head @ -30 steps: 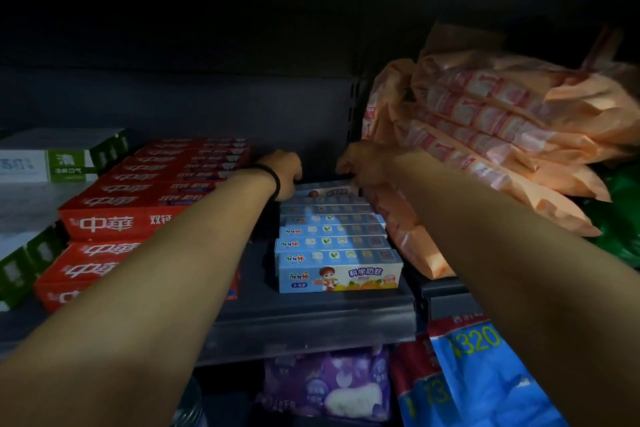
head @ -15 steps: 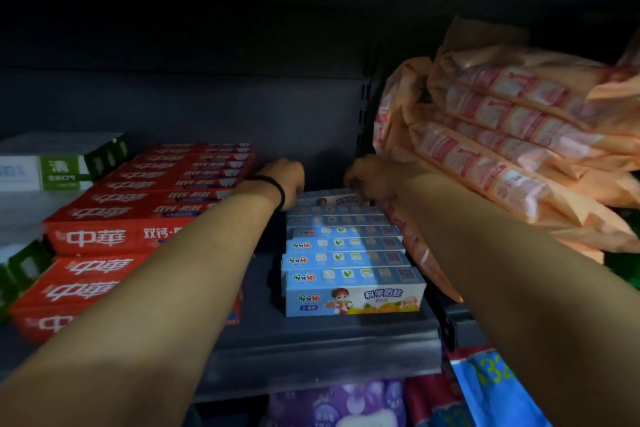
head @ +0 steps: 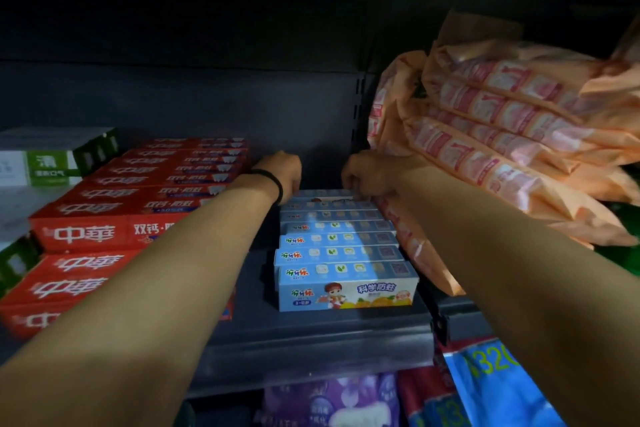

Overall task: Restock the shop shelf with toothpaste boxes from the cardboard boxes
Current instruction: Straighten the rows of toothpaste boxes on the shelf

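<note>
A row of several light blue children's toothpaste boxes (head: 341,255) runs from front to back on the dark grey shelf (head: 311,343). Both my arms reach deep into the shelf. My left hand (head: 282,172), with a black band on its wrist, grips the left end of the rearmost blue box (head: 327,196). My right hand (head: 365,175) grips that box's right end with curled fingers. The fingertips of both hands are hidden behind the box. No cardboard box is in view.
Red toothpaste boxes (head: 114,218) are stacked in rows left of the blue ones, with green-and-white boxes (head: 48,163) further left. Orange plastic packs (head: 512,135) pile up on the right, leaning against the blue row. Purple and blue packs (head: 491,388) sit on the shelf below.
Both hands stay at the rearmost blue box and have shifted only slightly. The camera has moved closer and tilted down a little.
</note>
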A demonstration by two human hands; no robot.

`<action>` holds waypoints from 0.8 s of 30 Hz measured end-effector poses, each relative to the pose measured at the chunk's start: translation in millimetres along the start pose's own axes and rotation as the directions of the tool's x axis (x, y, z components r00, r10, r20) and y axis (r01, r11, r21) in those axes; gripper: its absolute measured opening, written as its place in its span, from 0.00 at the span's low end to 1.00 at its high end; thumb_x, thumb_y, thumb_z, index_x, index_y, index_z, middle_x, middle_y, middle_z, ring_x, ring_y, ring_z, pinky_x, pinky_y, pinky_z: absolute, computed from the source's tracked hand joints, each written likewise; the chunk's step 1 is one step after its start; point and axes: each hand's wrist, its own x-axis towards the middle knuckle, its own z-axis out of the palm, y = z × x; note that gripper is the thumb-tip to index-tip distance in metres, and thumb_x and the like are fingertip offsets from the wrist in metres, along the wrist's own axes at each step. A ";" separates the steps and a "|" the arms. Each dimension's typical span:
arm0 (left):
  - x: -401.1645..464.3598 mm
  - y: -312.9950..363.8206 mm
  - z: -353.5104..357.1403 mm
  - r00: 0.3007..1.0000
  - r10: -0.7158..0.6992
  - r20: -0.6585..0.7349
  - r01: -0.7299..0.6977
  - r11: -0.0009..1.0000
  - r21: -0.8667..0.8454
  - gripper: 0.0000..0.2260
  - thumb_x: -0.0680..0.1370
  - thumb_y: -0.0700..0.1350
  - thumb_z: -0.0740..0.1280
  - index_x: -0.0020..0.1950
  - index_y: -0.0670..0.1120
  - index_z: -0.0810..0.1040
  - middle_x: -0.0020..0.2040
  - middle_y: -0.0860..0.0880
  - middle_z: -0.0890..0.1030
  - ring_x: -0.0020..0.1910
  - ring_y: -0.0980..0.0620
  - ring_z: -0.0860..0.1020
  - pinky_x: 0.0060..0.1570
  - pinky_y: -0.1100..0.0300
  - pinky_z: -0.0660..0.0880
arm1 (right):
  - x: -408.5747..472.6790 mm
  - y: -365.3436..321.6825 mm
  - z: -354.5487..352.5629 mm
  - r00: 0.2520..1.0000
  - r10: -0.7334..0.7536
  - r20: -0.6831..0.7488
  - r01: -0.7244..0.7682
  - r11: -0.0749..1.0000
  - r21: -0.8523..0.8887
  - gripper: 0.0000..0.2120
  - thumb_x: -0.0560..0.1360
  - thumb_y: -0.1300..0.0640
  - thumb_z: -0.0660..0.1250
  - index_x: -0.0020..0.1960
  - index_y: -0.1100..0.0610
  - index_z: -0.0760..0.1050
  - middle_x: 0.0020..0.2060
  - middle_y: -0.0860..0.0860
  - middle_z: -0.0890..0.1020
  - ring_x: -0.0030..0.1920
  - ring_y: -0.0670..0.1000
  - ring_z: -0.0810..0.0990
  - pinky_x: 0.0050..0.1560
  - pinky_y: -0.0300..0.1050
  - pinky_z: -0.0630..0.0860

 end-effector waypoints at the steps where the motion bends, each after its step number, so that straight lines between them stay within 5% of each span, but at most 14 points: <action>1: -0.5 0.2 -0.6 1.000 0.002 0.001 -0.002 1.000 0.000 0.09 0.72 0.35 0.69 0.48 0.45 0.85 0.51 0.45 0.84 0.52 0.47 0.81 0.56 0.54 0.76 | -1.0 -0.6 -0.6 1.000 -0.007 -0.003 0.007 1.000 -0.014 0.14 0.71 0.68 0.67 0.55 0.59 0.80 0.50 0.53 0.82 0.50 0.51 0.79 0.49 0.42 0.74; 19: -18.5 4.8 -8.4 0.997 -0.026 0.072 0.029 0.999 -0.042 0.10 0.74 0.35 0.67 0.53 0.42 0.83 0.54 0.44 0.82 0.53 0.46 0.80 0.57 0.52 0.76 | -22.5 -11.5 -12.9 0.995 -0.003 0.097 0.009 0.998 -0.070 0.20 0.70 0.69 0.64 0.60 0.55 0.79 0.45 0.46 0.76 0.48 0.46 0.75 0.49 0.35 0.71; 24: -27.5 5.5 -14.9 0.996 -0.013 0.092 0.014 1.000 -0.010 0.07 0.74 0.38 0.68 0.50 0.43 0.84 0.51 0.45 0.83 0.50 0.47 0.80 0.53 0.54 0.77 | -31.9 -8.9 -14.4 0.998 0.020 0.065 -0.014 0.996 -0.088 0.23 0.70 0.66 0.66 0.64 0.54 0.75 0.56 0.51 0.78 0.56 0.53 0.77 0.54 0.39 0.73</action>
